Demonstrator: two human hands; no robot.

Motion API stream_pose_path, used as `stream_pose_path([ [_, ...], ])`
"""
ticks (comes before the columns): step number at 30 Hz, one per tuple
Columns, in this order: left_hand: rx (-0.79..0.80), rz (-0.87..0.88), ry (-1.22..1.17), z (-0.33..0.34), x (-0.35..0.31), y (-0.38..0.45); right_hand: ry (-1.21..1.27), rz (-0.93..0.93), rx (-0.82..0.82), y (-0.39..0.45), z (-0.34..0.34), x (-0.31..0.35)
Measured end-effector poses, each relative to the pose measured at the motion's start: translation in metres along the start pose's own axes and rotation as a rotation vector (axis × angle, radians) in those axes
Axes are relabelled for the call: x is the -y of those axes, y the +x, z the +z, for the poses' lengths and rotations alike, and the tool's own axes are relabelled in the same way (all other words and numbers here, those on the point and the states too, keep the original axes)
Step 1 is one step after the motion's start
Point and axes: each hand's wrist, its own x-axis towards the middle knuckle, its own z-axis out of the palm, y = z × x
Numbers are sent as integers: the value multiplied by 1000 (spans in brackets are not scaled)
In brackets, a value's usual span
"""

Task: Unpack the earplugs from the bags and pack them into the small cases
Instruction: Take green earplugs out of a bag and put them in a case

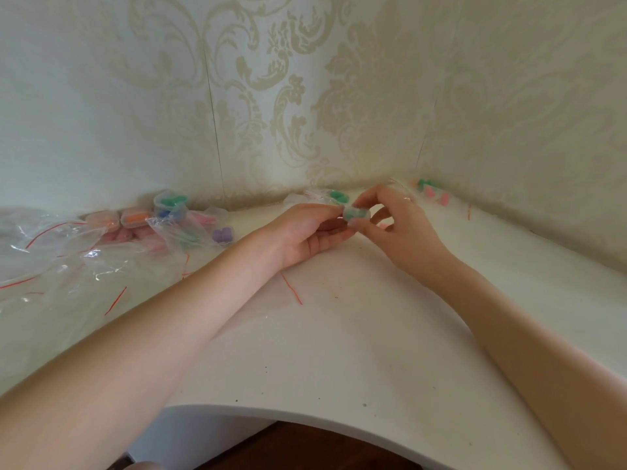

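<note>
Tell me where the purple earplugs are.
In the head view, the purple earplugs lie on the white table's left side, beside the crumpled clear bag, left of the left hand.

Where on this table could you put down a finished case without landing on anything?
The widest bare stretch of the table lies near its front edge, between the two forearms. The left side is crowded with empty plastic bags and filled cases. The far right corner holds loose earplugs.
</note>
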Motion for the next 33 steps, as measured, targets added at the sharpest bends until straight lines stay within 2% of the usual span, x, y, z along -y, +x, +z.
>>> stream_pose_path([
  [3,-3,13,120,2,0,0,-29,-19,-58,1,-3,2],
  [6,5,156,313,4,4,0,-40,18,-53,2,-5,4],
  [9,47,279,407,3,7,0,21,76,-43,1,-5,7],
  [12,24,352,449,2,8,-2,66,87,-62,2,-7,6],
  [15,-5,423,571,3,4,-3,-22,91,-113,3,-7,-2],
  [18,-258,750,821,-2,-18,-10,-116,126,-122,4,-6,-9],
  [20,-485,910,849,-10,-40,-21,-138,155,-73,3,-4,-13],
  [21,-592,906,857,-18,-51,-25,-163,158,-38,3,-3,-15],
  [23,-753,766,825,-39,-70,-30,-235,147,23,1,0,-20],
  [26,-888,543,811,-78,-94,-39,-275,135,20,1,-1,-22],
  [28,-950,441,1020,-103,-98,-56,-271,124,-20,0,-2,-20],
  [31,-953,362,1359,-132,-90,-76,-273,114,-50,-1,-5,-14],
  [33,-977,328,1424,-146,-83,-84,-308,138,-25,-3,-7,-13],
])
